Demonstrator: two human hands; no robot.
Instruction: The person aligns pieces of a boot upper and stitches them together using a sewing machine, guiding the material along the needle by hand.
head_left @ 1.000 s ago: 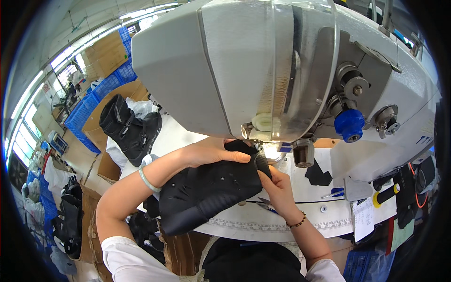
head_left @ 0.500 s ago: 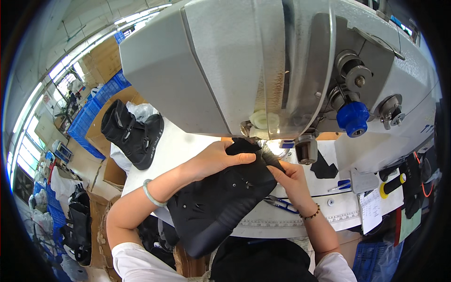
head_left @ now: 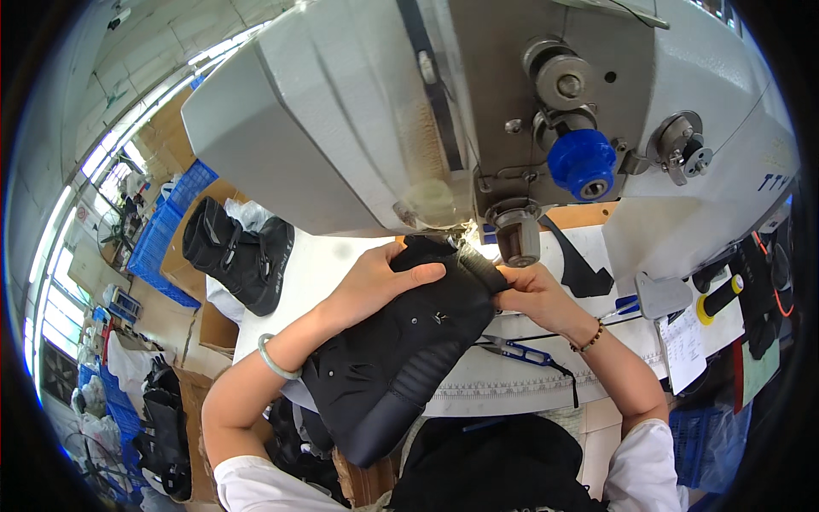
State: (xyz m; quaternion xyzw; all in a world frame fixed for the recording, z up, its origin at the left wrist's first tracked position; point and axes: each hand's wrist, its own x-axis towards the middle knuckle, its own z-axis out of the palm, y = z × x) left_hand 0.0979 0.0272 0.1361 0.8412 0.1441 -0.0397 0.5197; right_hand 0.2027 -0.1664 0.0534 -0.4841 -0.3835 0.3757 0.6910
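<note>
A black boot upper (head_left: 375, 375) with ribbed panels and small eyelets hangs over the front edge of the white table, its top end under the needle area of a large grey sewing machine (head_left: 341, 128). My left hand (head_left: 371, 286) lies over the upper's left side, thumb stretched across the top and fingers tucked behind it. With thumb and fingers, my right hand (head_left: 539, 297) pinches the upper's right edge, close to the machine. The lit stitching spot is partly covered by the machine head. Blue-handled thread snips (head_left: 525, 352) lie below my right hand.
A black boot (head_left: 239, 256) stands on the table's left. To the right are a black strap-like piece (head_left: 580, 266), a paper sheet (head_left: 684, 354) and a black thread spool (head_left: 721, 299). A ruler strip (head_left: 512, 403) follows the table's front edge. Blue crates (head_left: 166, 243) stand farther left.
The view has shifted, so the machine appears farther left and higher. My right-hand fingers have changed their hold on the upper's edge, uncovering more of the snips. My left hand keeps its grip.
</note>
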